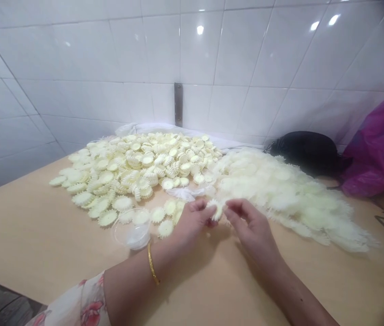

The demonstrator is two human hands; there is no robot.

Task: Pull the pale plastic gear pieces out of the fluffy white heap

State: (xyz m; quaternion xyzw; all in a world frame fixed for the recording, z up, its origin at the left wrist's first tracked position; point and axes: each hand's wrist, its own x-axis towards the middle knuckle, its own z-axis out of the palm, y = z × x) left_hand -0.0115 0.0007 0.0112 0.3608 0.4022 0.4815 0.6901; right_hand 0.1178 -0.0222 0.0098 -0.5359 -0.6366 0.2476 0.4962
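Observation:
My left hand [196, 219] is closed on a small pale-yellow disc with a toothed rim [216, 211], held a little above the table. Thumb and fingertips of my right hand [249, 222] are pinched together at the disc's right edge; what they grip, if anything, is too small to make out. Left of my left hand, several similar loose discs [165, 228] lie on the wood-coloured table [192, 290]. Beside them stands a small clear plastic tub [137, 236] with something whitish in it.
Behind my hands rises a large heap of toothed discs [137, 163]. To the right spreads a pile of paler, thin, frilly-edged pieces [280, 194]. A black bundle [309, 151] and a magenta plastic bag [380, 140] lie at the back right, against the white tiled wall [144, 54].

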